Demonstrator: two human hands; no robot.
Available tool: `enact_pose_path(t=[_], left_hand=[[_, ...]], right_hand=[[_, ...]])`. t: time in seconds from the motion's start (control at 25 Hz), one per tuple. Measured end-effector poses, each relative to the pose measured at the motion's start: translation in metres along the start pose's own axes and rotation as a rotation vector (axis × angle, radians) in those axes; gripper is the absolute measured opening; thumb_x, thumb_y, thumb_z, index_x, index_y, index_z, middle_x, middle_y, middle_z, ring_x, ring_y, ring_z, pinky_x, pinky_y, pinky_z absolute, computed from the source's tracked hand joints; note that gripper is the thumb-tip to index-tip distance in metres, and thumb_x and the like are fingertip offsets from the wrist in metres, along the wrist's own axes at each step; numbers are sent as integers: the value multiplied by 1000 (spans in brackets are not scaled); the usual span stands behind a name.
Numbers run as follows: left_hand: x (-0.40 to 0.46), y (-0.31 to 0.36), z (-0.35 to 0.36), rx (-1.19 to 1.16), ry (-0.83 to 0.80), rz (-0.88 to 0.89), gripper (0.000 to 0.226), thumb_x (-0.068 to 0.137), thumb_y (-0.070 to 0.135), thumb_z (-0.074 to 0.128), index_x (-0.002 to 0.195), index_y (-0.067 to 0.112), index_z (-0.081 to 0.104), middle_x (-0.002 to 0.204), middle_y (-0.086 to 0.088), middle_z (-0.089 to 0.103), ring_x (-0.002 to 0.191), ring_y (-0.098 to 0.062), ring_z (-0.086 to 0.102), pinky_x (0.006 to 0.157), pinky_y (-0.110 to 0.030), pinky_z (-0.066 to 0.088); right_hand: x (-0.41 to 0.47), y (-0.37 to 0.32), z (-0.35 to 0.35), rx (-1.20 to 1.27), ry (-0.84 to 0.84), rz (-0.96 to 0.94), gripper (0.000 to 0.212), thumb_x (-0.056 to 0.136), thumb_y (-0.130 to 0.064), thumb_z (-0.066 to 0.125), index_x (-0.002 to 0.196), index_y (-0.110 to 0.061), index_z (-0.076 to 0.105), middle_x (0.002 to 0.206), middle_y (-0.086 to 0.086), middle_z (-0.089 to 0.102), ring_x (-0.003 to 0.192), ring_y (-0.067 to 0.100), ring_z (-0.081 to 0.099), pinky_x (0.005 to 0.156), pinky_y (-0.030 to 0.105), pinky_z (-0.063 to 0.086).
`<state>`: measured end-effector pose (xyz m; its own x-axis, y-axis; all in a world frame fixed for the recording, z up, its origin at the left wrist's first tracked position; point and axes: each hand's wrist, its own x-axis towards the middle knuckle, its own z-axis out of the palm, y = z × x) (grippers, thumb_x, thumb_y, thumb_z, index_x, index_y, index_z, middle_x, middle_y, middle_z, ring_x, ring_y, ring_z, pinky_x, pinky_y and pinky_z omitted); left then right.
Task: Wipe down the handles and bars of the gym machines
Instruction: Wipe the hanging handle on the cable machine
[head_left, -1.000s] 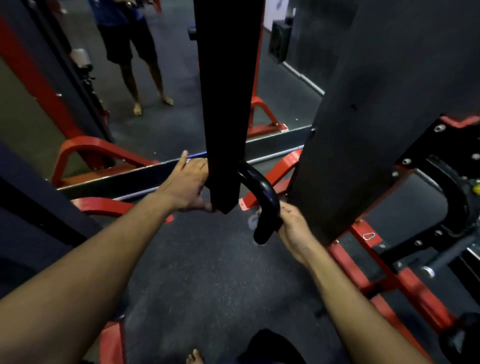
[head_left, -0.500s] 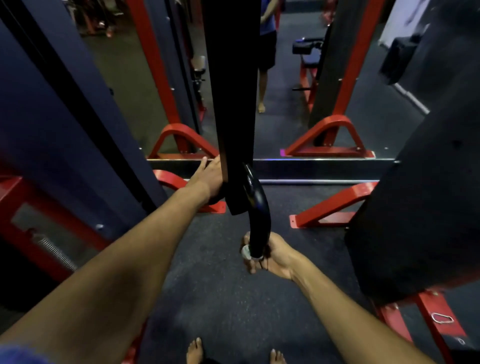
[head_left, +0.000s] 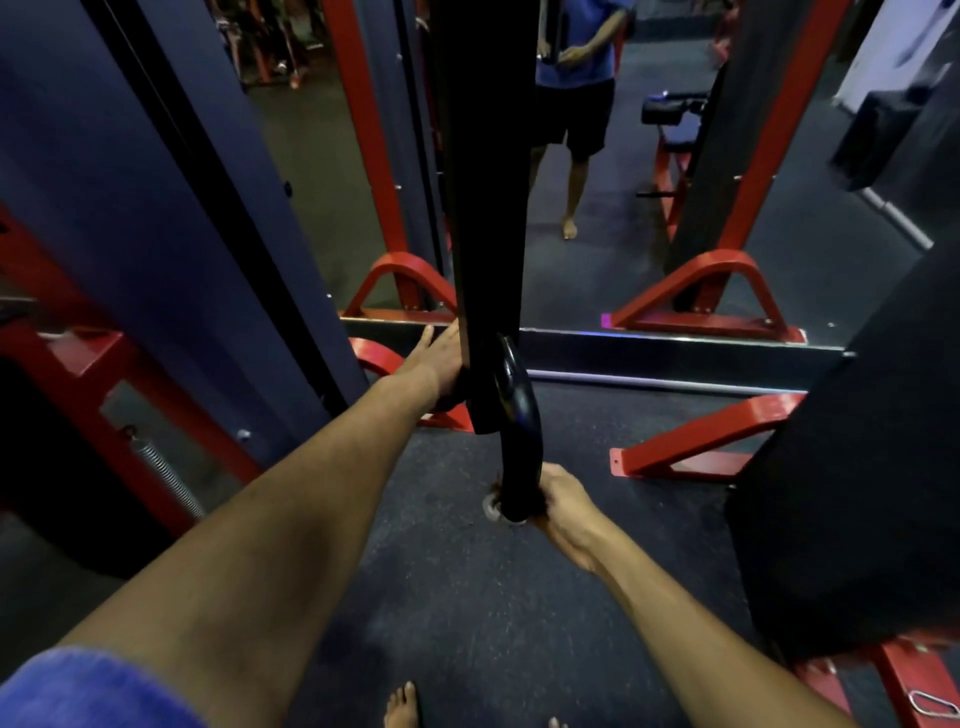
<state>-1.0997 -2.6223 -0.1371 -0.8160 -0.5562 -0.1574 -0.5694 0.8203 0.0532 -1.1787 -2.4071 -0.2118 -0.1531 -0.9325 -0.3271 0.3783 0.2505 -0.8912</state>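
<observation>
At frame centre, the right hand (head_left: 563, 512) grips the curved black handle (head_left: 519, 441) near its lower tip (pale cloth barely showing), so twist fully around while the left hand (head_left: 441, 358), fingers straight, steadies the black upright (head_left: 483, 208).

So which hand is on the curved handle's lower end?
The right hand, curled round the bottom tip of the handle with a pale cloth. The left hand rests higher, against the black upright.

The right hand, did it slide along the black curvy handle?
Yes. The right hand slid down the curved black handle, from beside the bend to its bottom tip, away from the black upright post.
</observation>
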Motion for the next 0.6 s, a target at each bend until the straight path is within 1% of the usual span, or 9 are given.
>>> enact_pose_path(t=[0.12, 0.16, 0.2, 0.28, 0.32, 0.36, 0.44, 0.52, 0.6], left_hand=[[-9, 6, -2, -113, -39, -68, 63, 103, 16, 52, 161, 14, 27, 168, -12, 20, 155, -31, 20, 125, -57, 17], [-16, 7, -1, -122, -27, -55, 55, 106, 21, 46, 158, 12, 32, 165, -15, 29, 152, -33, 30, 124, -54, 25], [-17, 3, 3, -258, 57, -94, 51, 106, 24, 44, 155, 11, 37, 162, -16, 36, 147, -34, 38, 122, -52, 31], [-28, 3, 8, -568, 109, -55, 52, 94, 14, 51, 145, 21, 50, 150, -17, 51, 134, -33, 52, 113, -48, 41], [-35, 1, 8, -707, 136, -48, 57, 87, 5, 51, 139, 30, 55, 140, -14, 59, 123, -27, 60, 104, -43, 47], [-41, 4, 1, -869, 158, -75, 63, 86, -5, 48, 134, 34, 57, 132, -9, 65, 112, -16, 63, 95, -31, 49], [-53, 15, -15, -1156, 228, -70, 65, 89, -19, 44, 132, 29, 55, 120, 0, 66, 102, 0, 63, 85, -15, 47], [-64, 26, -20, -1323, 303, -21, 51, 98, -8, 47, 133, 28, 53, 118, 0, 65, 104, -1, 64, 88, -14, 48], [-73, 33, -21, -1392, 309, -18, 39, 104, 21, 54, 142, 29, 48, 135, 4, 63, 122, -3, 60, 102, -18, 45]], right_hand=[[-5, 4, 2, 59, 68, -89, 35, 102, -6, 40, 83, -6, 70, 85, 25, 72, 70, 28, 69, 57, 26, 50], [-7, 4, 0, 39, 68, -105, 37, 102, -7, 43, 83, -10, 73, 89, 24, 74, 76, 29, 71, 64, 30, 53], [-9, 4, -4, -4, 60, -127, 37, 103, -8, 44, 85, -12, 76, 94, 22, 76, 85, 30, 73, 75, 34, 56], [-14, -4, -10, -67, 24, -194, 34, 105, -8, 44, 95, -10, 77, 102, 20, 76, 101, 33, 72, 95, 39, 55], [-17, -10, -12, -74, 14, -222, 32, 106, -8, 43, 101, -6, 74, 105, 20, 75, 105, 34, 71, 98, 38, 54], [-18, -16, -13, -74, 3, -233, 30, 107, -7, 42, 105, -2, 72, 106, 20, 75, 107, 35, 70, 98, 37, 54], [-19, -23, -12, -63, -30, -214, 30, 106, -8, 42, 106, -1, 71, 108, 21, 74, 105, 33, 71, 94, 33, 54], [-17, -21, -11, -65, -66, -165, 33, 104, -8, 43, 99, -9, 76, 107, 20, 75, 102, 30, 72, 91, 31, 52], [-17, -22, -10, -85, -84, -140, 40, 102, -6, 43, 91, -16, 79, 103, 20, 76, 97, 29, 73, 89, 31, 51]])
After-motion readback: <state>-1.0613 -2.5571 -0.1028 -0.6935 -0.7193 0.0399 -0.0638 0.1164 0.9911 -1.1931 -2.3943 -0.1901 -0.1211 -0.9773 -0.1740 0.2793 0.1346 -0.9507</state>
